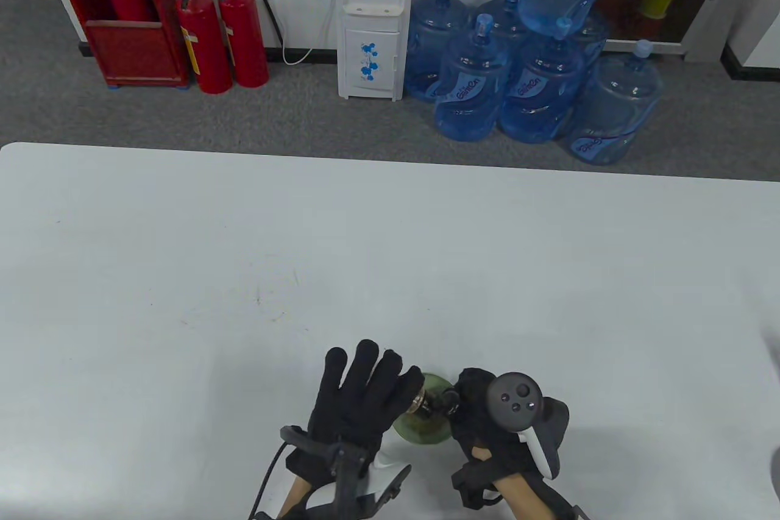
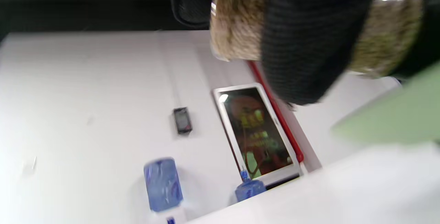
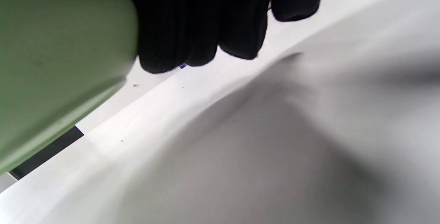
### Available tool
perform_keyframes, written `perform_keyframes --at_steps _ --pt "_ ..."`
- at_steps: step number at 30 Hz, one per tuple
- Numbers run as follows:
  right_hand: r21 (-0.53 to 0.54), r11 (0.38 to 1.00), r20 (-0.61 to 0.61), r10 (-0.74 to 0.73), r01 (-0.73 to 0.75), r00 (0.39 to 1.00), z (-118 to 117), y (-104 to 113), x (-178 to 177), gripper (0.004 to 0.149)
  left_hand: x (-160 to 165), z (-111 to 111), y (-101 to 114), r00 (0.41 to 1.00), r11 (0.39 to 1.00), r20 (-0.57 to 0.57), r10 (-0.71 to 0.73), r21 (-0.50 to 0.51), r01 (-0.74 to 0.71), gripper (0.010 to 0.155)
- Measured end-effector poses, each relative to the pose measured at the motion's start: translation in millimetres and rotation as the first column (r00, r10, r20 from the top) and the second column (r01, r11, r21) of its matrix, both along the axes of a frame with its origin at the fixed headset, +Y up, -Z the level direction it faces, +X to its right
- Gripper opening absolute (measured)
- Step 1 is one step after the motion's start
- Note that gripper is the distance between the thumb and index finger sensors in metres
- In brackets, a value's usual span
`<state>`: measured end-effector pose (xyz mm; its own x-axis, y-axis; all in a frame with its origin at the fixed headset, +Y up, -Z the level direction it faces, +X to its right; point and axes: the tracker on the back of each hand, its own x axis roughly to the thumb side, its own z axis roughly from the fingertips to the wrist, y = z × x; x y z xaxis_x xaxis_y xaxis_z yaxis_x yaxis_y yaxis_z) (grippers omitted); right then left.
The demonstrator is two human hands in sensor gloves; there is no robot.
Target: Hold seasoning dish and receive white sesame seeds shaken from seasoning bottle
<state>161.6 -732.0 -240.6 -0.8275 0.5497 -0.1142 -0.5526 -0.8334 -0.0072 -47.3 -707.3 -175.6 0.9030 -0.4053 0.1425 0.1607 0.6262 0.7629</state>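
In the table view, near the front edge, my right hand holds the pale green seasoning dish by its right side, just above the white table. My left hand holds the seasoning bottle on its side, with its metal cap over the dish and the fingers stretched out along it. In the left wrist view the seed-filled bottle lies under a gloved finger, above the dish rim. In the right wrist view my fingers grip the dish.
The table's far edge runs across the middle of the table view. Beyond it on the floor stand a water dispenser, several blue water jugs and red fire extinguishers.
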Motion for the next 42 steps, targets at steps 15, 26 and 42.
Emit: perform_keyframes --at_steps 15,26,42 --pt "0.0 1.0 -0.013 -0.015 0.015 1.0 1.8 0.9 -3.2 0.041 -7.4 -3.1 8.4 0.952 0.95 0.052 0.301 -0.1 -0.295 0.064" --pt "0.004 1.0 0.003 -0.016 0.016 1.0 0.8 1.0 0.9 0.041 -10.5 4.6 16.1 0.98 0.981 0.04 0.194 0.024 -0.195 0.063" --pt "0.007 1.0 0.019 -0.025 0.025 1.0 -2.2 1.3 6.7 0.041 -6.0 2.2 4.0 1.0 1.0 0.01 0.022 -0.012 -0.022 0.063"
